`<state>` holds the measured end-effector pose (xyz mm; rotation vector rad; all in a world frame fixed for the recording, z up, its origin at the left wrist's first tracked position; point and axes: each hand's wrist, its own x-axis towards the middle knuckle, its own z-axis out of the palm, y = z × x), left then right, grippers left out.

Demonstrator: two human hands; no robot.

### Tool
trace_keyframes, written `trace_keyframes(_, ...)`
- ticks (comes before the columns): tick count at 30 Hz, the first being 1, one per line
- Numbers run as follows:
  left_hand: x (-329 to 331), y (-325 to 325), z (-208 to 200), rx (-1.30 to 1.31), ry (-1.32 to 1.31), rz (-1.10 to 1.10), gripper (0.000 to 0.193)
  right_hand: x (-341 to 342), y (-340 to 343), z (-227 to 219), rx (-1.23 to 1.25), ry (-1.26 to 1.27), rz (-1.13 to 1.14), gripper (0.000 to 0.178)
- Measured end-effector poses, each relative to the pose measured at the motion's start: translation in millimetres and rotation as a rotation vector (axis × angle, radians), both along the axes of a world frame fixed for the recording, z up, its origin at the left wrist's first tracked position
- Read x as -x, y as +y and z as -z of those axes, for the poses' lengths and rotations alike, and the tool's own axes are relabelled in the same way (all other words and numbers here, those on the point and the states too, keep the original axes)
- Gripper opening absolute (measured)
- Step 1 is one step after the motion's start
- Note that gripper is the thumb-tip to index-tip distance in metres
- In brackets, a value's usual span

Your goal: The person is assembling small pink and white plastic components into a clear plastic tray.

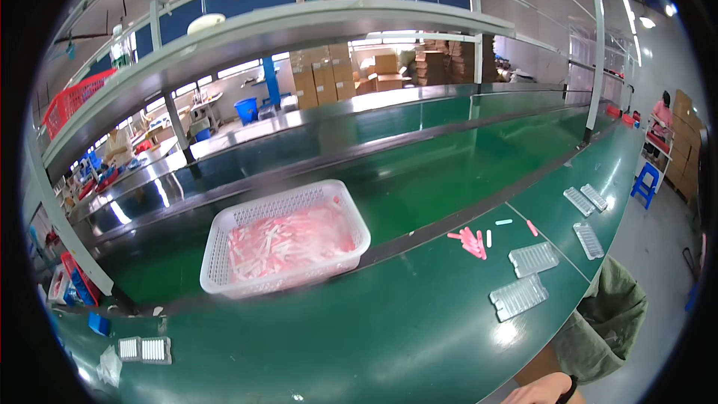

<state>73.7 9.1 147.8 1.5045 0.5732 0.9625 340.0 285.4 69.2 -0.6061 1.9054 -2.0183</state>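
At the lower right edge, next to the bench's near edge, shows part of my right hand [541,391], with a dark band at the wrist. Its fingers run out of the picture, so what they do is hidden. My left hand is out of view. On the green bench [389,329], nearest to that hand, lie two clear ribbed plastic trays [519,297]. Beyond them is a small heap of pink sticks [470,242] with a white stick [489,239] beside it. A white perforated basket [213,269] full of pink and white pieces stands left of the middle.
More clear trays [588,241] lie toward the right edge. Two trays filled with white pieces [145,349] sit at the lower left beside crumpled clear plastic [109,366]. An olive-green lined bin [609,322] stands against the bench. A frame post [594,60] rises behind.
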Motion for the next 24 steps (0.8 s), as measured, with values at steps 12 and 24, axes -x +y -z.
trace_keyframes(12,-41,-37,42,0.704,0.326,-0.149,0.051,-2,-17,279,-0.952,-0.197,0.244,0.032)
trace_keyframes(24,-65,-155,232,1.067,0.053,-1.119,0.033,99,-48,260,-0.633,0.341,0.623,0.035)
